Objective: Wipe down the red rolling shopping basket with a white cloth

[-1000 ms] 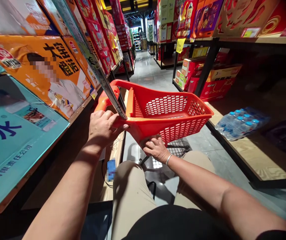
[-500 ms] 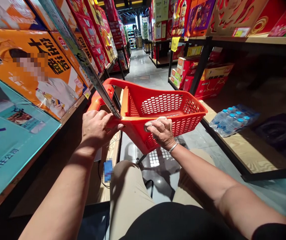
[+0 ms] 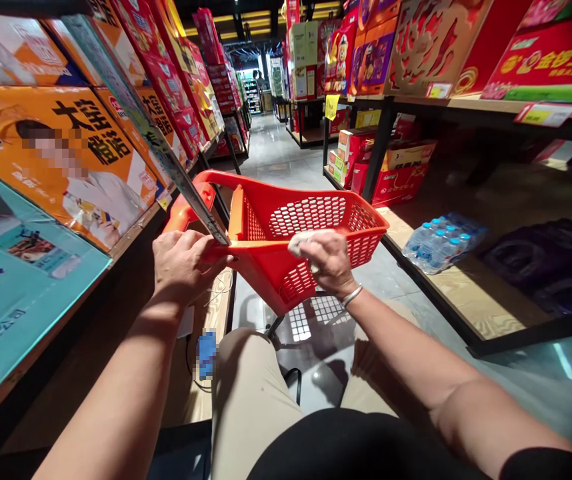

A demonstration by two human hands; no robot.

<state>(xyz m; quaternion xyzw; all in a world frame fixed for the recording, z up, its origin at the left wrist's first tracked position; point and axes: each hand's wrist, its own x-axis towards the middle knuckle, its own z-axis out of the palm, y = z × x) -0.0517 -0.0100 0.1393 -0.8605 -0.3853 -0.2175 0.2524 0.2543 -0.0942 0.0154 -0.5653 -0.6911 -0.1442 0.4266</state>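
The wearer's beige trousers (image 3: pixel 246 400) and black top (image 3: pixel 336 447) are nearest, at the bottom. Both bare forearms reach forward to a red shopping cart (image 3: pixel 261 270) with a perforated plastic basket.

The left hand (image 3: pixel 181 263) lies over the near left corner of the basket, beside the handle. Its fingers are bent and close together, clamped on the red plastic, with the thumb pointing right along the rim. A worn metal pole (image 3: pixel 153 143) slants down from the upper left, its lower end at the rim just beside these fingers.

The right hand (image 3: pixel 331 263), with a silver bracelet (image 3: pixel 351 295) at the wrist, is at the basket's near long side. Its fingers are curled together around a pale cloth (image 3: pixel 302 243), which bunches out to the left at the rim. Whether the fingertips touch the plastic cannot be told.

Left of the knees, a blurred blue item (image 3: pixel 207 355) lies on a low wooden shelf (image 3: pixel 220 320). Above it are an aqua carton (image 3: pixel 41 293) and an orange carton (image 3: pixel 16 167).

On the right, a low shelf (image 3: pixel 449 293) carries a wrapped pack of blue-capped bottles (image 3: pixel 439 245). Red gift boxes (image 3: pixel 403 177) stand farther back.

Beyond the cart, a grey tiled floor (image 3: pixel 276 157) runs between stacked goods towards a small, distant person (image 3: pixel 260 81).
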